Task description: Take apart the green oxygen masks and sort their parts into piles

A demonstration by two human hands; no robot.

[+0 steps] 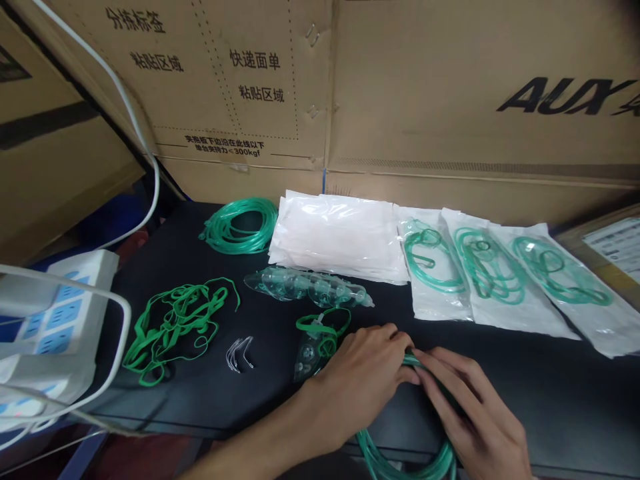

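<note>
A looped coil of clear green tubing hangs at the table's front edge, and both my hands are closed on its upper part. My left hand pinches the tubing from the left, fingertips together. From the right, my right hand grips the same coil, its fingertips almost touching the left ones. Just left of my left hand lies a clear plastic mask with a green elastic strap on it, partly covered by my wrist. Behind it rests a nested row of clear masks.
Another green tubing coil sits at the back, beside stacked white pouches. Several filled pouches lie right. Green elastic straps and thin metal strips lie left, near a white power strip. Cardboard boxes stand behind.
</note>
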